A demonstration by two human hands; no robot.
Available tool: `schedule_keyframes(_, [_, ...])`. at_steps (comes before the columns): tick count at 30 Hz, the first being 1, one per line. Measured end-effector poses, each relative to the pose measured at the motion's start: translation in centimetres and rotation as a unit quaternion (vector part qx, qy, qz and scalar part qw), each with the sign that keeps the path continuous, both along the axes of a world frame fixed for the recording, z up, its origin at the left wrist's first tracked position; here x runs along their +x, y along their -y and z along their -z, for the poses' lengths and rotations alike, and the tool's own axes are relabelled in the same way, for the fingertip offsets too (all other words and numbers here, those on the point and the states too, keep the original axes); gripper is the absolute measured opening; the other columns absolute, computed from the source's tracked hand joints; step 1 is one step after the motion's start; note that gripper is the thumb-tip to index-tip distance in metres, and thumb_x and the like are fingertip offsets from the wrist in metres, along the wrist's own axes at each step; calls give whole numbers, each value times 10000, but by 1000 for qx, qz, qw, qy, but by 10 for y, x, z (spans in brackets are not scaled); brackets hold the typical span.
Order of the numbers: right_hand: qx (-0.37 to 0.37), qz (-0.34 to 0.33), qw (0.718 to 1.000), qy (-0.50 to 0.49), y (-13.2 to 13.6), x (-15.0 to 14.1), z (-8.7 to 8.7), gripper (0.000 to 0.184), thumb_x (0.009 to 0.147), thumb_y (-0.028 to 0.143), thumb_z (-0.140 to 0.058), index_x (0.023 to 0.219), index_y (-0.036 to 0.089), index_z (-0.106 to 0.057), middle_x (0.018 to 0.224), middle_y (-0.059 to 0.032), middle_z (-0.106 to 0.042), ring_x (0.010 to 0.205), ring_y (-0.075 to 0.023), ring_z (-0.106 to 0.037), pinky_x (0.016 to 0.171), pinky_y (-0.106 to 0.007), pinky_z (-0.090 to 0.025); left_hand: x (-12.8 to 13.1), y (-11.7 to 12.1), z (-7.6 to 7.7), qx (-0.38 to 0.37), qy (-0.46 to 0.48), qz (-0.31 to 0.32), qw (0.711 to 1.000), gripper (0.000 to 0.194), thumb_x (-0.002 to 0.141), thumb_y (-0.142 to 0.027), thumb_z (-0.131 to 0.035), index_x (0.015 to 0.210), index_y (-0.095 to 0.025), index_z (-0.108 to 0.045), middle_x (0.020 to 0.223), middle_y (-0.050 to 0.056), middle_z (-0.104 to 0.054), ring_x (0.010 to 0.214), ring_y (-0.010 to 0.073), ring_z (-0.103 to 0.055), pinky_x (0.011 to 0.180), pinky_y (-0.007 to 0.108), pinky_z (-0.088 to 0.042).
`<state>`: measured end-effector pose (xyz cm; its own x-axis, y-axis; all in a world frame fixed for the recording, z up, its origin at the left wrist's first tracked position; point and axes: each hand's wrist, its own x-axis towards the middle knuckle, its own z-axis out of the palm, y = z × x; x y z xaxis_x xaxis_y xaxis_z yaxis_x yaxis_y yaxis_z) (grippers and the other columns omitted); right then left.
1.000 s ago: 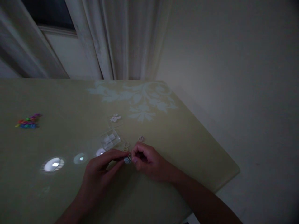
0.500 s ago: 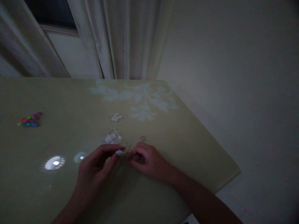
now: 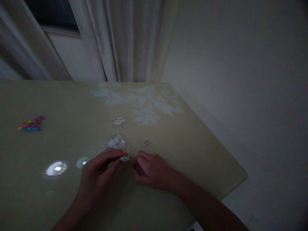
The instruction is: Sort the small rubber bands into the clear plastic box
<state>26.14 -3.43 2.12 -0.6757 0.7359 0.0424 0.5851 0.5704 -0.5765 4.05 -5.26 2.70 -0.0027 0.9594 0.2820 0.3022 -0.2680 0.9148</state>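
Thumb against finger, the left hand [image 3: 97,168] pinches a small pale striped piece [image 3: 124,158], lower centre of the frame. The right hand [image 3: 151,168] is curled beside it; whether its fingertips grip anything, I cannot tell. A slackened pinch could drop the piece among the small rings [image 3: 130,153] there, or a knuckle scatter them.

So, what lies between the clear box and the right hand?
In the head view, small rings lie between the box and the right hand, left fingertips beside them.
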Motion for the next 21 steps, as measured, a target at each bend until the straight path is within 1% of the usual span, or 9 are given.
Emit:
schedule_keyframes(2, [-78, 41, 987, -131, 0, 1, -4, 79, 962, 261, -625, 996, 190, -616, 908, -10, -599, 743, -137, -537, 659, -252, -419, 0, -1, 0, 3, 7, 31, 999, 153, 883, -224, -713, 936, -297, -837, 915, 3, -822, 827, 172, -779, 725, 227, -625])
schedule_keyframes(4, [-152, 78, 956, -240, 0, 0, -7, 83, 979, 276, -604, 974, 195, -590, 841, 18, -545, 700, -117, -487, 627, -235, -393, 0, -1, 1, 5, 13, 56, 998, 161, 890, -212, -711, 941, -304, -833, 902, -5, -825, 817, 163, -778, 731, 216, -620])
schedule_keyframes(6, [-214, 88, 925, -303, 0, 0, -10, 138, 996, 323, -599, 962, 191, -580, 786, 35, -495, 665, -109, -437, 593, -231, -359, 1, 0, 3, 6, 11, 74, 997, 169, 900, -207, -713, 956, -316, -830, 905, -14, -826, 821, 155, -777, 737, 205, -613])
schedule_keyframes(9, [-270, 73, 898, -340, 2, -2, -12, 207, 1001, 385, -619, 958, 186, -578, 755, 46, -452, 653, -106, -389, 580, -235, -328, 5, 1, 3, 3, 11, 85, 996, 183, 912, -207, -715, 999, -325, -824, 917, -18, -824, 820, 151, -775, 726, 197, -605])
schedule_keyframes(14, [-318, 69, 878, -351, 2, -3, -10, 262, 1011, 444, -628, 972, 188, -586, 778, 37, -469, 661, -109, -401, 587, -239, -331, 8, 1, 0, 32, 7, 87, 996, 159, 926, -214, -703, 993, -311, -809, 896, -13, -794, 805, 143, -750, 721, 201, -594])
schedule_keyframes(16, [-288, 76, 892, -340, 1, -3, -9, 243, 1028, 431, -604, 1003, 190, -604, 803, 28, -499, 671, -114, -430, 597, -240, -352, 8, 0, -2, 41, 5, 72, 997, 126, 930, -234, -699, 974, -299, -798, 905, -6, -771, 831, 146, -738, 729, 203, -593])
schedule_keyframes(17, [-248, 80, 909, -325, 1, -4, -7, 213, 1040, 401, -585, 1027, 190, -617, 824, 19, -520, 690, -120, -455, 617, -244, -375, 7, 0, -2, 37, 9, 55, 998, 112, 932, -249, -699, 978, -293, -791, 928, 1, -767, 859, 151, -738, 741, 206, -597])
schedule_keyframes(19, [-133, 74, 953, -263, -1, -5, -3, 158, 1052, 305, -546, 1079, 189, -649, 900, -15, -574, 781, -145, -524, 707, -270, -436, 5, 0, -3, 15, 26, 7, 1000, 93, 931, -284, -709, 993, -282, -778, 971, 10, -776, 883, 156, -746, 757, 211, -609])
schedule_keyframes(21, [-14, 40, 984, -171, -1, -7, 3, 165, 1042, 237, -542, 1119, 194, -681, 1009, -57, -615, 923, -186, -571, 830, -315, -470, 3, -1, -4, -9, 46, -46, 998, 96, 918, -320, -737, 993, -270, -770, 965, 12, -794, 822, 151, -755, 732, 213, -620])
